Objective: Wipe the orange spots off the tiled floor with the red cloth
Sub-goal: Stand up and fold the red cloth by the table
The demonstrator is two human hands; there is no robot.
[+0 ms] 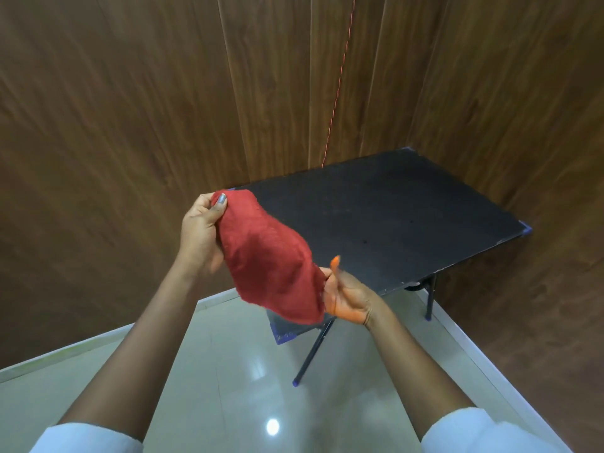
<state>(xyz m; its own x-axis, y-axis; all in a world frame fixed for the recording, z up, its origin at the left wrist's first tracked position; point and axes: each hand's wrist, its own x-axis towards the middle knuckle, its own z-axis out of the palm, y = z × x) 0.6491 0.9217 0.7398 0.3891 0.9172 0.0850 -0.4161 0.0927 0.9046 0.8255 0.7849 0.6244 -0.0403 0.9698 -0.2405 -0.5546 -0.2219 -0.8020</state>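
The red cloth [268, 256] is stretched in the air between both hands, above the floor and in front of the black table. My left hand [199, 233] pinches its upper left corner between thumb and fingers. My right hand [346, 295] grips its lower right edge; that hand's thumb and the heel of its palm are stained orange. The glossy pale tiled floor [235, 387] lies below my arms. I see no orange spots on the part of the floor in view.
A black folding table [408, 217] with thin metal legs stands in the corner, right behind the cloth. Brown wood-panel walls [114, 125] enclose the space on the left, back and right. A thin red cord [340, 80] hangs down the back wall.
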